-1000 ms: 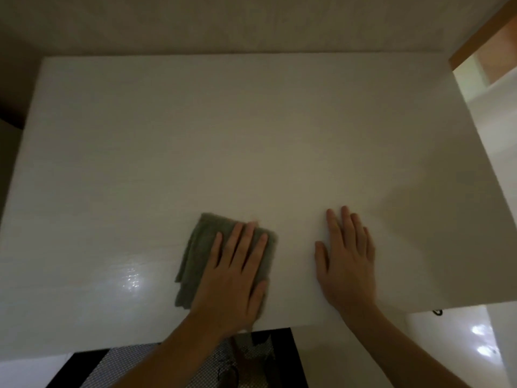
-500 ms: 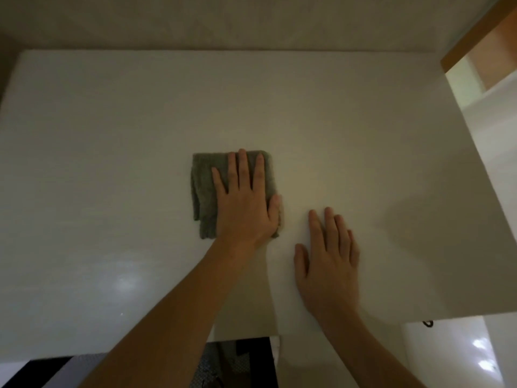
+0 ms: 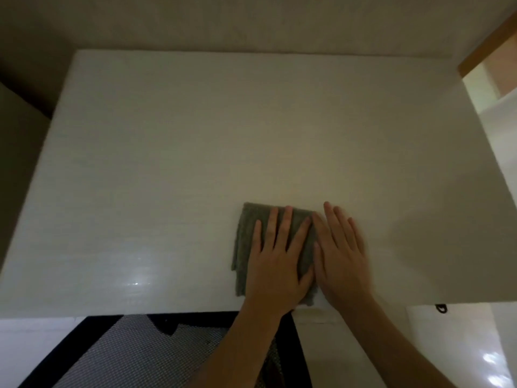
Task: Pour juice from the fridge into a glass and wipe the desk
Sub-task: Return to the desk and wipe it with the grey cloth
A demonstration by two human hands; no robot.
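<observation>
Low and right of centre in the frame, the left hand [image 3: 275, 264] lies flat, fingers spread, on the folded grey cloth [image 3: 246, 245]. The right hand [image 3: 340, 256], open, braces the white tabletop [image 3: 195, 152] beside it. Even palm pressure and overlapping strokes would wipe best.

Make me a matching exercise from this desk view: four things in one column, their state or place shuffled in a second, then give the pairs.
Things:
1. left hand
2. right hand
3. cloth
4. desk

States:
A. white, with a bright glare spot near its front edge
B. grey-green, lying flat near the front edge
C. pressed flat on top of the cloth
D. flat at the cloth's right edge, mostly on bare desk

Pairs: 1-C, 2-D, 3-B, 4-A
</observation>
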